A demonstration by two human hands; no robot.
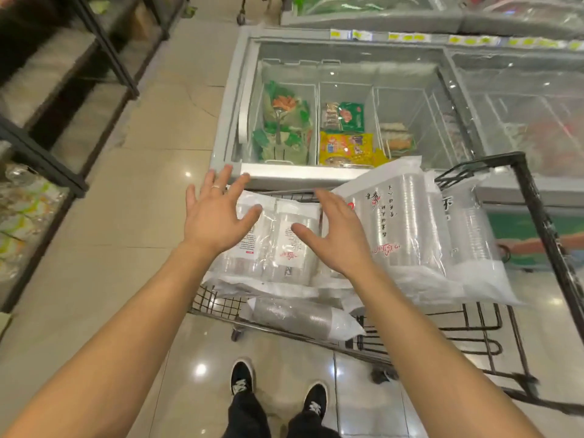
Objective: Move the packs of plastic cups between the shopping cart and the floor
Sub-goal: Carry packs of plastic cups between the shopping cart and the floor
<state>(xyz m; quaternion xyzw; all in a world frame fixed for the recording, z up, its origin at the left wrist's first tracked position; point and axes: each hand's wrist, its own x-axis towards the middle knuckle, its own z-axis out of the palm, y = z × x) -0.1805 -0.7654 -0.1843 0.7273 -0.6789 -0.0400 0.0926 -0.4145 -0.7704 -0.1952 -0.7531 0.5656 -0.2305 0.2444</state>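
Setting: a shop aisle with a glossy beige tiled floor (132,216); a glass-topped freezer (316,175) holding frozen food packets stands ahead, dark shelving (104,49) runs along the left
Cart: a black wire shopping cart (534,222) sits just in front of the freezer, its frame running down the right side
Flat packs: two packs of plastic cups (284,245) lie side by side across the top of the cart, long axis pointing away from the person toward the freezer, nearly level
Tilted packs: more packs (410,222) to the right lean up, far ends raised against the cart's front rim, long axis also running away from the person and slightly leftward
Lower pack: one sleeve of cups (300,317) lies lower in the cart near the person, long axis left to right, right end dipping a little
Look: clear crinkled plastic bags with white sealed ends, stacked see-through ribbed cups inside, white labels with red and black print
Left hand (218,216): grip open, fingers spread, hovering over the left flat pack, a ring on one finger; contact cannot be told
Right hand (335,232): grip open, thumb pointing left, held over the gap between flat and tilted packs, holding nothing
Feet: two black shoes (241,377) with white trim stand on the floor below the cart
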